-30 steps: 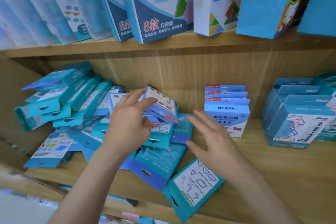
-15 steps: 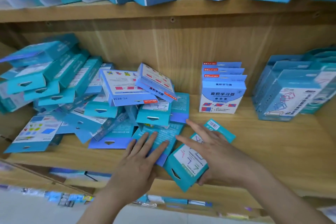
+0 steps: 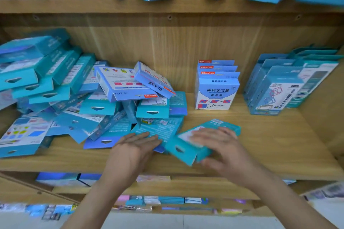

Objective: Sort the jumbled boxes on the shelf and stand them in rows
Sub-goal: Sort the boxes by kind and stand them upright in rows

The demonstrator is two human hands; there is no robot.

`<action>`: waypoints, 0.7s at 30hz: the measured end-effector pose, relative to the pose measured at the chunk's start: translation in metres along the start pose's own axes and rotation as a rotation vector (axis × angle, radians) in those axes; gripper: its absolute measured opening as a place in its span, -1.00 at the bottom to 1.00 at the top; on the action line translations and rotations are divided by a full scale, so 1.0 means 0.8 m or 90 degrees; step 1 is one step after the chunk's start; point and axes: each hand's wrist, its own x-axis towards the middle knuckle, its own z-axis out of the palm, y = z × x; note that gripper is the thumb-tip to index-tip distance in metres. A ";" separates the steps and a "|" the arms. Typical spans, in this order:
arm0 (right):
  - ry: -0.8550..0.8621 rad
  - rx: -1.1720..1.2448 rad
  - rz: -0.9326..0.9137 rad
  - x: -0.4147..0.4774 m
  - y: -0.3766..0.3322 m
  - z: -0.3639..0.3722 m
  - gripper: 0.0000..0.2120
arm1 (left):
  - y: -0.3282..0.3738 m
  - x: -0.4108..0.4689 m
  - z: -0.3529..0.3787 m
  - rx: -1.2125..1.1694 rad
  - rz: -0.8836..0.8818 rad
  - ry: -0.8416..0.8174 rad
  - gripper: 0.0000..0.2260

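Head view: right hand (image 3: 219, 147) is lying spread over a teal box (image 3: 188, 149) flat near the shelf (image 3: 260, 147) front edge, thumb curling under its near side, likely to lift and stand it. Left hand (image 3: 137, 147) is resting flat, fingers together, on the jumbled pile (image 3: 89, 102) at left, seemingly steadying it. Standing row (image 3: 216, 89) is waiting far right of the pile.

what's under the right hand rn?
The right hand lies flat on a teal box lying on the shelf board. Its white printed face is mostly covered, so the design is unreadable.
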 end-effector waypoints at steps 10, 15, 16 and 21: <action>0.386 0.631 0.288 0.031 -0.003 -0.031 -0.66 | 0.019 0.025 -0.076 -0.189 -0.152 0.254 -0.73; 0.360 0.645 0.340 0.035 0.006 -0.018 -0.63 | 0.019 0.048 -0.072 -0.215 -0.195 0.221 -0.78; 0.358 0.645 0.350 0.034 0.008 -0.013 -0.61 | 0.020 0.053 -0.071 -0.206 -0.190 0.217 -0.78; 0.397 0.647 0.415 0.030 0.013 0.001 -0.50 | 0.025 0.075 -0.064 -0.166 -0.192 0.240 -0.75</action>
